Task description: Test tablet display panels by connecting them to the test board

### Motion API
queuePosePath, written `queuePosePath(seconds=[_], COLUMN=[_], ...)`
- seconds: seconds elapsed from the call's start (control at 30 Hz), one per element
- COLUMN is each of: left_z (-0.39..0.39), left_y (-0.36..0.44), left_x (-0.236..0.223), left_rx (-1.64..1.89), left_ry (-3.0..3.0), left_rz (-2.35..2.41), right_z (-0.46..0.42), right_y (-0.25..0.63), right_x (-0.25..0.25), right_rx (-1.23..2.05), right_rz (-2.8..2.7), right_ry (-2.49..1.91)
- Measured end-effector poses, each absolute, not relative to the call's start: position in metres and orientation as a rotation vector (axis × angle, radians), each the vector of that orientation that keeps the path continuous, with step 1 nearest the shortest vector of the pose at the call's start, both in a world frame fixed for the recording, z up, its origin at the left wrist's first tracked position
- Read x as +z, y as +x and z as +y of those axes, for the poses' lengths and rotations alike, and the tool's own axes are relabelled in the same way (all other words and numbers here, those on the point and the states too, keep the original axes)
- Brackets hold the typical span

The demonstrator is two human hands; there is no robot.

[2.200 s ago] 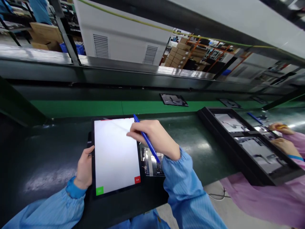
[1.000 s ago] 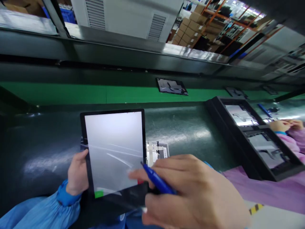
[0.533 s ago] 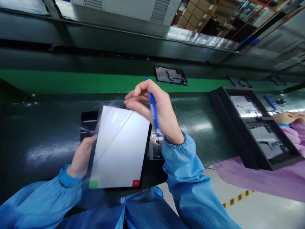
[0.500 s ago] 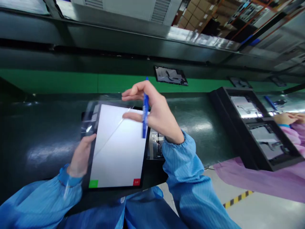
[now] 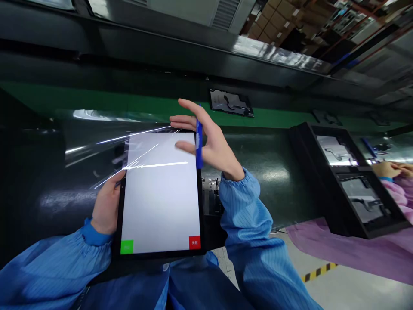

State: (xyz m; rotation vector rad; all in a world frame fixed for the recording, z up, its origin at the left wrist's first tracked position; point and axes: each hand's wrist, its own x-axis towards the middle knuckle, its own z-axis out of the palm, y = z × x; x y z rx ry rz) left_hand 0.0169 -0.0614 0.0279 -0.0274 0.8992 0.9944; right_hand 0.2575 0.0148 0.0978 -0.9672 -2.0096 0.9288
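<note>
A tablet (image 5: 161,202) with a lit white screen, a green box at bottom left and a red box at bottom right faces me. My left hand (image 5: 108,206) grips its left edge, thumb at the front and fingers hidden behind. My right hand (image 5: 206,137) is raised over the tablet's upper right, thumb and fingers apart. A blue pen (image 5: 199,144) is tucked across its palm. A clear plastic film (image 5: 97,146) with bright glare lines spreads over the tablet's upper part and out to the left. Whether the right fingertips touch the film I cannot tell.
An opened device (image 5: 230,102) lies on the green strip (image 5: 145,103) at the back. A black tray (image 5: 309,172) with open devices stands at right. Beyond it is a co-worker's hand (image 5: 387,169) with a pink sleeve. Exposed device parts (image 5: 213,189) lie behind my right wrist.
The clear film has spread from a blurred upright shape at left into a wide sheet across the tablet's top. My right fingers have straightened and opened wider. The tablet's red corner has shifted right.
</note>
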Motion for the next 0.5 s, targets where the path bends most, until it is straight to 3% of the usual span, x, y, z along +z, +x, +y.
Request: queuePosePath(seconds=[0.5], left_z=[-0.059], left_y=[0.033], left_x=[0.058], left_rx=[0.982], left_ry=[-0.141], left_rz=[0.839], right_z=[0.033], right_y=[0.244], right_x=[0.064], right_rx=[1.040], right_rz=[-1.965], right_ry=[-1.069])
